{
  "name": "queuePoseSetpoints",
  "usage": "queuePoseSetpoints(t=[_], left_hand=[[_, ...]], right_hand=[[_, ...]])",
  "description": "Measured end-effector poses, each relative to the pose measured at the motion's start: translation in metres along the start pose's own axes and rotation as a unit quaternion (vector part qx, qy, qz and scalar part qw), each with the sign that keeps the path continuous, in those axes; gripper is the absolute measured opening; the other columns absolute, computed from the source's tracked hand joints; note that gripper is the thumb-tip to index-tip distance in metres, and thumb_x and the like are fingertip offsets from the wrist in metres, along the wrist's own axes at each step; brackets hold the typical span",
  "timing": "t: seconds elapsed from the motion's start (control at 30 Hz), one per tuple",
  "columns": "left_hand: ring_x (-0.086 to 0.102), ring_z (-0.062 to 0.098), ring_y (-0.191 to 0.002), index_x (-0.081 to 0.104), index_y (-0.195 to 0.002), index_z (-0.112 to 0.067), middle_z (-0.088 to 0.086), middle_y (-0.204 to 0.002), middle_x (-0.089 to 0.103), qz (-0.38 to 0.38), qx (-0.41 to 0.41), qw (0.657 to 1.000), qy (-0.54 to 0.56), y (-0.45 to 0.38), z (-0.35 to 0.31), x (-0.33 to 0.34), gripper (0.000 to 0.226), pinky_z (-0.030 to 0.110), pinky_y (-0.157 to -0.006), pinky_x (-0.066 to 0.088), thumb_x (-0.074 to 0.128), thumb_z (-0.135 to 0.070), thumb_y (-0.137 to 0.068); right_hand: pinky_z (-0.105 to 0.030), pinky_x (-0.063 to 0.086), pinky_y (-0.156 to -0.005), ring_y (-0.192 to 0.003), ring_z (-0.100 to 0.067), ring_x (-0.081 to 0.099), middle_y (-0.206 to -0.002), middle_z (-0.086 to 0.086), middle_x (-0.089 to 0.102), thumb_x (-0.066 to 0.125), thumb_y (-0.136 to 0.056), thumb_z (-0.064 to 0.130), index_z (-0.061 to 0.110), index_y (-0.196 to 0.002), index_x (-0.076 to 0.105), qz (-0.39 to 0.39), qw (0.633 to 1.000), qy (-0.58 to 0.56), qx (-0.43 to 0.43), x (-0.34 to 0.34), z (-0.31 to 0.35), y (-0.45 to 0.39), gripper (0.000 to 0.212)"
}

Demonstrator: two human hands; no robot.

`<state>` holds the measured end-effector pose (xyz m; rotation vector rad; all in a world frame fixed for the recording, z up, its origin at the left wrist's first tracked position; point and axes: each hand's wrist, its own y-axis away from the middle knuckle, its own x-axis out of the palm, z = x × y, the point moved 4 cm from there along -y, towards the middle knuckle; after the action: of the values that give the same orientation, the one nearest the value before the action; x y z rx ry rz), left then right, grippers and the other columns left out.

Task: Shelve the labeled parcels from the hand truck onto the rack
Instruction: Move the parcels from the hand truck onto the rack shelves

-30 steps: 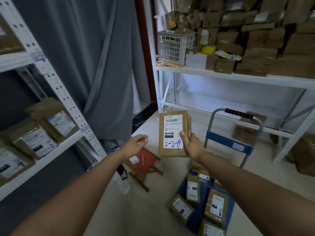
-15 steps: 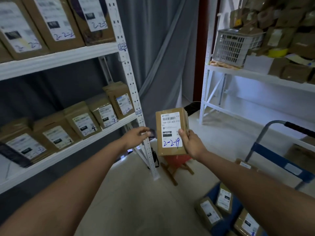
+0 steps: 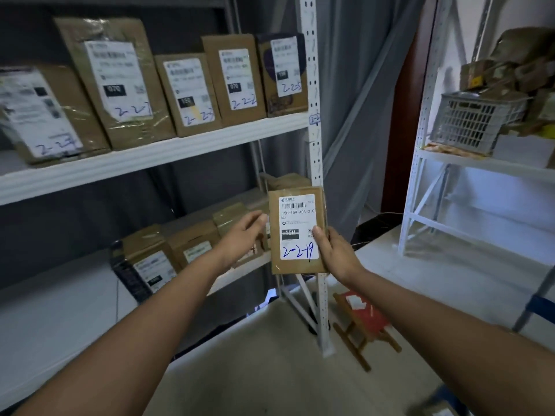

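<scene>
R hand (image 3: 338,250) has its grip closed on the parcel (image 3: 297,232), thumb over the label w/ "2-2-19" handwritten, held upright in front of the rack's white upright post (image 3: 313,139). L hand (image 3: 244,235) hangs just left of the parcel, fingers loosely bent, holding nothing. Left of the post, labeled boxes (image 3: 234,79) line the upper shelf (image 3: 150,157); red stool (image 3: 365,321) on floor right of the post's foot.

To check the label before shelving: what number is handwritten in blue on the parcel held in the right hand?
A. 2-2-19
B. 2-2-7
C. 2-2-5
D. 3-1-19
A: the white label on the parcel gripped by the right hand shows "2-2-19" in blue ink near its lower edge.
</scene>
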<state>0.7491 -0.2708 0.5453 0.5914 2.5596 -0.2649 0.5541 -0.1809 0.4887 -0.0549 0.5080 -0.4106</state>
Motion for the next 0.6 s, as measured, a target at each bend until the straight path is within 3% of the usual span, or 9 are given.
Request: queuePoseSetpoints(t=[0.07, 0.23, 0.33, 0.47, 0.6], left_hand=[[0.054, 0.013, -0.121, 0.041, -0.143, -0.030, -0.008, -0.141, 0.050, -0.025, 0.011, 1.000, 0.007, 0.003, 0.002, -0.035, 0.050, 0.034, -0.103, 0.042, 0.042, -0.053, -0.098], [0.045, 0.016, -0.133, 0.031, -0.149, -0.033, -0.006, -0.147, 0.045, -0.073, 0.044, 0.996, 0.015, 0.006, -0.002, -0.109, 0.062, 0.030, -0.105, 0.035, 0.042, -0.059, -0.095], [0.045, 0.018, -0.134, 0.025, -0.150, -0.037, -0.006, -0.150, 0.042, -0.083, 0.060, 0.994, 0.037, 0.007, -0.007, -0.140, 0.067, 0.035, -0.107, 0.036, 0.041, -0.065, -0.092], [0.038, 0.017, -0.138, 0.021, -0.150, -0.040, -0.008, -0.153, 0.037, -0.109, 0.060, 0.991, 0.054, 0.016, -0.006, -0.177, 0.069, 0.040, -0.111, 0.031, 0.037, -0.070, -0.090], [0.041, 0.017, -0.137, 0.022, -0.148, -0.045, -0.011, -0.152, 0.038, -0.132, 0.058, 0.987, 0.067, 0.029, -0.004, -0.207, 0.079, 0.043, -0.113, 0.031, 0.036, -0.083, -0.080]], right_hand=[[-0.034, 0.047, -0.095, -0.110, -0.017, 0.060, -0.121, 0.002, 0.063, 0.027, -0.091, 0.075, 0.021, -0.132, 0.048, -0.012, 1.000, -0.012, -0.021, 0.024, 0.027, -0.004, 0.071], [-0.047, 0.040, -0.107, -0.126, -0.020, 0.052, -0.137, 0.001, 0.056, 0.020, -0.081, 0.089, 0.026, -0.143, 0.040, -0.019, 0.998, -0.006, -0.054, 0.071, 0.090, -0.015, 0.090], [-0.047, 0.038, -0.109, -0.128, -0.021, 0.049, -0.140, -0.001, 0.053, 0.019, -0.081, 0.088, 0.026, -0.145, 0.037, -0.023, 0.997, -0.010, -0.072, 0.086, 0.119, -0.018, 0.092], [-0.042, 0.041, -0.103, -0.122, -0.018, 0.052, -0.133, 0.001, 0.056, 0.023, -0.088, 0.079, 0.027, -0.141, 0.042, -0.010, 0.993, -0.014, -0.114, 0.104, 0.160, -0.014, 0.076], [-0.047, 0.032, -0.114, -0.137, -0.023, 0.041, -0.149, -0.003, 0.045, 0.019, -0.081, 0.087, 0.021, -0.149, 0.034, -0.007, 0.992, -0.011, -0.127, 0.116, 0.191, -0.022, 0.096]])
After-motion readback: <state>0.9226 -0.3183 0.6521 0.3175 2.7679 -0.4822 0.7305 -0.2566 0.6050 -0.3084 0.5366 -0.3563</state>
